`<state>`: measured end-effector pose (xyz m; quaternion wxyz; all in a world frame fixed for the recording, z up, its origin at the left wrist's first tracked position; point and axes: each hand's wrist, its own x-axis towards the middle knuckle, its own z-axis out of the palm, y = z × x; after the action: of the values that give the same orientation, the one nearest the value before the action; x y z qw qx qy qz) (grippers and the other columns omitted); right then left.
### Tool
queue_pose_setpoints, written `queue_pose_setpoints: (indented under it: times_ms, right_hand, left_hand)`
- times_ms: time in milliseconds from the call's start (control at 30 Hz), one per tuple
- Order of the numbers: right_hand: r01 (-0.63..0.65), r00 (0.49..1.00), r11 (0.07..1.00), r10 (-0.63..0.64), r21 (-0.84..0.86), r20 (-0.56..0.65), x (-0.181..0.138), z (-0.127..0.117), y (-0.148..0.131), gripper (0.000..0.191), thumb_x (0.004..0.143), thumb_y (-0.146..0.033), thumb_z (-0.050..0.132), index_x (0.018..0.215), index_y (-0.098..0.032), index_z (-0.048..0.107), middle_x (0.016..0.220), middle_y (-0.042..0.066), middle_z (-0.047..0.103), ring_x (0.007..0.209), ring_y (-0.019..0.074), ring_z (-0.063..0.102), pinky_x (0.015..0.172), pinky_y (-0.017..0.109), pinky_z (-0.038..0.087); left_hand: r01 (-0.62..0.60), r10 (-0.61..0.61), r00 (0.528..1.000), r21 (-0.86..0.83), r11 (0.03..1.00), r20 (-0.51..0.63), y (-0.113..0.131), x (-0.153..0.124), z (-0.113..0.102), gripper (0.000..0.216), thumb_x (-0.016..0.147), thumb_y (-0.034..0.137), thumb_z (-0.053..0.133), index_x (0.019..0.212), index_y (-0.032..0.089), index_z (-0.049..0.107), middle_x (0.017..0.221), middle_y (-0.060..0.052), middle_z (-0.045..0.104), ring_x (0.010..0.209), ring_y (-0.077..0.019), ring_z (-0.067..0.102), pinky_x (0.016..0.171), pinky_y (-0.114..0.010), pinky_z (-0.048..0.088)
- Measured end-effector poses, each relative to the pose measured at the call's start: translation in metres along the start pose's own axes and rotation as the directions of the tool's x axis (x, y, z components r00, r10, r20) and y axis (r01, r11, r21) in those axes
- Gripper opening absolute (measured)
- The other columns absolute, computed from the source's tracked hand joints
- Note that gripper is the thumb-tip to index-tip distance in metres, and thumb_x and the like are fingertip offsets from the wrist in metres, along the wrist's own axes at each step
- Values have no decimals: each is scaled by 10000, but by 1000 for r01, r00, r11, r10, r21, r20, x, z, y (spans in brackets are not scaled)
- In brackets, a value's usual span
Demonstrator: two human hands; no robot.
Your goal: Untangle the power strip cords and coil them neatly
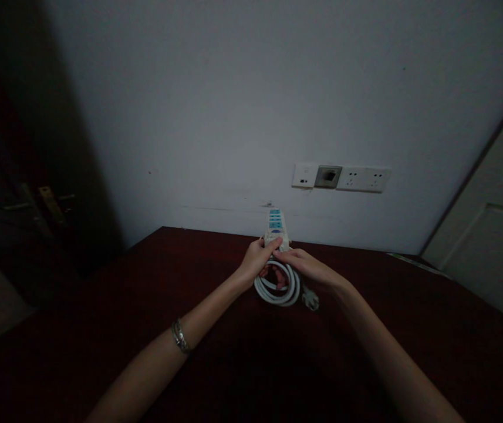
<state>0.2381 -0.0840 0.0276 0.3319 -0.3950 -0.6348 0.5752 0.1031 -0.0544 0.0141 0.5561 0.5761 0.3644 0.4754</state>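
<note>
A white power strip (pixel 275 224) with blue sockets lies on a dark red table (pixel 101 329), its far end toward the wall. Its white cable (pixel 277 289) is coiled just in front of it, and a grey plug (pixel 310 301) rests to the right of the coil. My left hand (pixel 255 258) is closed on the near end of the strip from the left. My right hand (pixel 301 265) grips the same end from the right, over the coil. A bracelet sits on my left wrist.
White wall sockets (pixel 363 178) and a switch plate (pixel 304 175) are fixed to the pale wall above the table. A dark door with a brass handle (pixel 49 205) stands at the left. A white panelled door (pixel 493 223) is at the right.
</note>
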Motion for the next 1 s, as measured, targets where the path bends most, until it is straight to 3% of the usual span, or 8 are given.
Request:
queue_pose_setpoints:
  times_ms: [367,533,667,867,1000]
  right_hand:
    - [90,988,988,-74,-122,133,-2,-4,1,417,816,-510,502,778,-107,599,514,-15,497,404,85,498,395,206,399]
    - [125,990,991,-122,-41,63,6,2,6,411,807,-508,517,756,-107,590,472,-61,388,362,36,361,380,186,338]
    - [119,993,991,-120,68,10,10,8,10,397,763,-530,568,716,-139,517,461,-87,357,349,22,300,358,169,287]
    - [47,997,967,-60,252,41,10,8,13,391,700,-470,667,642,-149,452,508,-42,466,404,52,441,383,177,334]
    - [30,999,895,-40,445,13,8,9,4,352,613,-316,766,755,-151,489,503,-70,436,399,26,381,384,150,303]
  left_hand:
    - [-33,36,985,-17,999,168,-1,0,-6,499,755,577,542,917,107,584,509,-3,568,291,-69,408,311,-196,327]
    - [-96,96,995,17,995,-30,-11,7,-7,483,724,532,601,1002,142,539,629,-6,610,354,-85,459,373,-218,369]
    - [-176,159,975,-105,979,-155,-7,9,-8,327,679,331,667,930,144,572,771,-18,637,617,-112,564,591,-218,450]
    - [-73,81,996,-270,960,21,9,3,-10,372,629,255,668,961,124,562,819,-41,642,693,-140,581,698,-275,451]
    - [-104,129,989,-299,949,67,14,2,-16,443,598,215,686,1007,132,537,890,-51,641,760,-154,595,740,-293,456]
